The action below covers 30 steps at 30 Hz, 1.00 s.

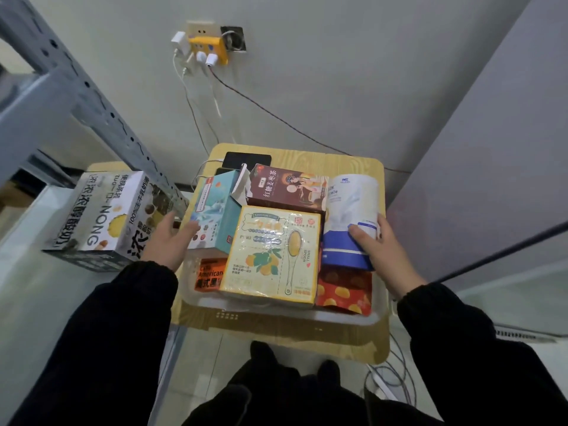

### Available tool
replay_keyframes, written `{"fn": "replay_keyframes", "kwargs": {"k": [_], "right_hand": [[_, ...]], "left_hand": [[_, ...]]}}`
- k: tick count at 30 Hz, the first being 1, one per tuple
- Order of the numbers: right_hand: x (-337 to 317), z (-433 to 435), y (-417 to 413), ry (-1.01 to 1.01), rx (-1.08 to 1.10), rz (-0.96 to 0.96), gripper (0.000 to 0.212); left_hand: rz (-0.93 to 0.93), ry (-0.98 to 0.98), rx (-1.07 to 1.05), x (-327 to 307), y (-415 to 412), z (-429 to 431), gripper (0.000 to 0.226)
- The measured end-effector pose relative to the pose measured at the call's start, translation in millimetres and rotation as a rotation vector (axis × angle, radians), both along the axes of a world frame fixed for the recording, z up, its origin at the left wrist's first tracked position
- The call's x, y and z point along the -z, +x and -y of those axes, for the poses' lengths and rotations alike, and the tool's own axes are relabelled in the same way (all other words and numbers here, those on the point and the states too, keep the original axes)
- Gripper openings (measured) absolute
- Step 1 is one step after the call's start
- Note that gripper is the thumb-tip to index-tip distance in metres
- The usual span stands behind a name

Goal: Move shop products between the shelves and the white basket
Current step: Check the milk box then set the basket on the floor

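Where the grey shelf upright (pixel 92 96) stands at far left, a black-and-white NONG milk carton (pixel 101 216) lies on the white shelf board (pixel 27 241).
Left hand (pixel 167 241): fingers straight and loosely spread, holding nothing, lying between the carton and a teal box (pixel 215 216), fingertips at that box's left face; contact cannot be told.
White basket (pixel 307 313): on a wooden table (pixel 353 342), piled full. Contents: the teal box, tilted; an orange Americano coffee pack (pixel 209 276) low at the left; a yellow box with a spoon picture (pixel 273 256) on top at the middle; a maroon tea box (pixel 285 189) behind it; a red pouch (pixel 344 290) low at the right.
Right hand (pixel 381 247): grips a white-and-blue cylindrical pack (pixel 350 210) at the basket's right side, thumb across its front, fingers wrapped behind.
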State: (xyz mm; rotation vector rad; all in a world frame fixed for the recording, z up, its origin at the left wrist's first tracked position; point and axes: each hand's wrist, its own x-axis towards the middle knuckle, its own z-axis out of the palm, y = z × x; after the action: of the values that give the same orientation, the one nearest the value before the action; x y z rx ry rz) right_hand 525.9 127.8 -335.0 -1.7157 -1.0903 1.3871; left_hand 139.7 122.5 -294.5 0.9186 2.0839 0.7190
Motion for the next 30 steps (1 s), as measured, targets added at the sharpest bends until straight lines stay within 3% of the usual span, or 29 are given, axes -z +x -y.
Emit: {"fn": "replay_keyframes", "kwargs": {"k": [4,8,11,15,17,21,25,26,28,30], "right_hand": [[2,-7,2,-0.092,0.077,-0.092,0.086],[-1,-14,5,-0.233,0.113,-0.106,0.107],[0,-18,10,-0.280,0.093,-0.092,0.123],[4,-22,16,-0.299,0.080,-0.094,0.140],[5,-23,18,-0.297,0.058,-0.107,0.132],[3,-25,19,-0.257,0.030,-0.164,0.092],[7,-26,30,-0.248,-0.027,-0.179,0.082],[7,-26,33,-0.243,-0.056,-0.182,0.080],[8,-28,39,-0.250,-0.111,-0.181,0.085],[9,-29,45,-0.243,-0.169,-0.182,0.099]], "left_hand": [[0.095,-0.151,0.039,34,-30,-23,0.093],[0.281,-0.245,0.074,52,-33,-42,0.057],[0.324,-0.272,0.117,61,-37,-50,0.071],[0.329,-0.256,0.068,68,-44,-55,0.073],[0.364,-0.244,0.037,80,-50,-60,0.079],[0.404,-0.234,0.012,86,-53,-54,0.081],[0.480,-0.176,-0.098,77,-39,-27,0.069],[0.500,-0.174,-0.129,75,-36,-18,0.075],[0.526,-0.162,-0.175,73,-28,3,0.096],[0.548,-0.095,-0.252,72,-24,28,0.088]]}}
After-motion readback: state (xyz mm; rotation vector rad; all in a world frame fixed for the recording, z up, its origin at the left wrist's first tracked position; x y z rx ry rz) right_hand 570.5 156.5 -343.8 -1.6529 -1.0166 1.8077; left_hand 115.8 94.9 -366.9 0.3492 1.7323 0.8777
